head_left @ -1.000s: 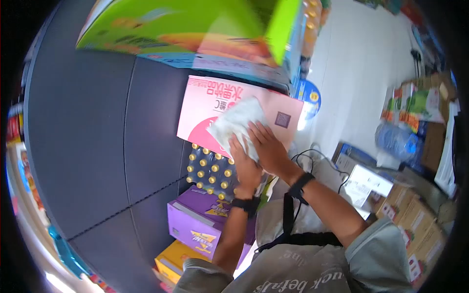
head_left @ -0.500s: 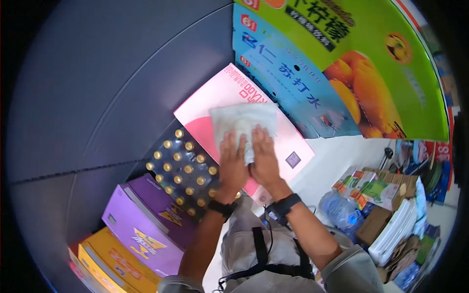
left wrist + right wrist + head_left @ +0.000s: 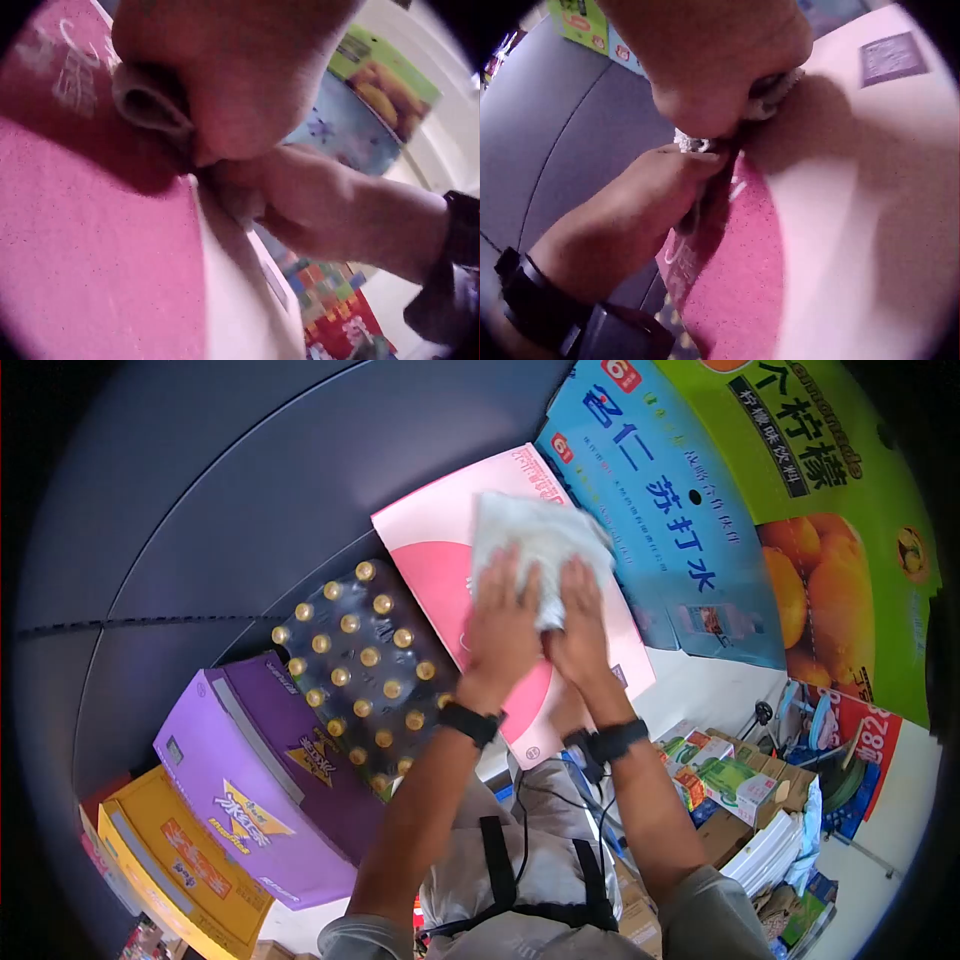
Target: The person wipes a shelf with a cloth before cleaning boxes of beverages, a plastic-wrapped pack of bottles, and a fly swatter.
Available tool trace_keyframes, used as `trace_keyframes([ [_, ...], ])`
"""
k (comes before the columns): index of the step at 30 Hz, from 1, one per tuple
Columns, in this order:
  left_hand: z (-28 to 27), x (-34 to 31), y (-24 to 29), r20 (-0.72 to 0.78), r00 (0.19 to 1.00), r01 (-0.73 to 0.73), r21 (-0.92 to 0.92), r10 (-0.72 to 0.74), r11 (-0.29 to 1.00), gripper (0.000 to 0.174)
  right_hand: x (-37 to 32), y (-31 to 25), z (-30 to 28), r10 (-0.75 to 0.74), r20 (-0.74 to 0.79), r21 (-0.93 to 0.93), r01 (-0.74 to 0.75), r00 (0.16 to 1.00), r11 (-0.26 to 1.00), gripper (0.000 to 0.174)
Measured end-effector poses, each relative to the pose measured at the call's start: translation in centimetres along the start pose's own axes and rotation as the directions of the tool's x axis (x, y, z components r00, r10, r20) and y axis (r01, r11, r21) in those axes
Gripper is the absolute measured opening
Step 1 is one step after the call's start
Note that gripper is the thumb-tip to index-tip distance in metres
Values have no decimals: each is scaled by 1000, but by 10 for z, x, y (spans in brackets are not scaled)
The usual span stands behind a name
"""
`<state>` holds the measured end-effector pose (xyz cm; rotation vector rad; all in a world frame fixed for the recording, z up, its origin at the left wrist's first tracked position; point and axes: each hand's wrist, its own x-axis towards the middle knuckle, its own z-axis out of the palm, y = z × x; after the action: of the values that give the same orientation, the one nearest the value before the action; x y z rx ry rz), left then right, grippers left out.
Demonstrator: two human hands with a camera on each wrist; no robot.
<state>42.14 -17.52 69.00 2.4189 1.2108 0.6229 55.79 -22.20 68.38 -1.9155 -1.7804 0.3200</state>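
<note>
The right hand (image 3: 727,71) and left hand (image 3: 622,206) touch a cloth (image 3: 763,111) (whitish) over a pink box (image 3: 739,292).

Pink box (image 3: 435,550) flanked on two sides
Blue carton (image 3: 670,520) along its right edge, capped bottles (image 3: 370,656) along its left; open space above the floor (image 3: 690,685) past the near right corner.

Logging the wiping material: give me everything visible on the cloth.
The cloth is pale, off-white, faintly yellowish mid-surface, with a nubby edge like terry. It lies spread over the pink box, hiding some print; its near edge curls up. Both the left hand and right hand rest on it, fingers extended. Head view blurs its weave; wetness can't be told.
</note>
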Motion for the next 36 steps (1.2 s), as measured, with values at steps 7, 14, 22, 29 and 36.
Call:
trace_keyframes([
  [7, -31, -65, -10, -88, 956, 282, 35, -279, 959, 69, -13, -75, 10, -110, 222, 212, 62, 969, 975, 91],
  [14, 20, -34, 50, 41, 998, 57, -219, -49, 974, 69, -47, 6, -45, 73, 170, -122, -52, 983, 991, 94],
  [22, -21, 29, -71, -197, 967, 178, 67, -162, 982, 74, 93, -39, 37, -187, 145, 50, 182, 972, 982, 90],
  [29, -28, -39, -37, -184, 922, 354, 36, -342, 935, 73, 57, -59, 21, -395, 359, 148, 366, 846, 919, 82],
  [36, 14, 77, -43, -60, 997, 56, 64, -52, 996, 69, 114, 22, -4, -249, 146, 21, 249, 957, 968, 75],
])
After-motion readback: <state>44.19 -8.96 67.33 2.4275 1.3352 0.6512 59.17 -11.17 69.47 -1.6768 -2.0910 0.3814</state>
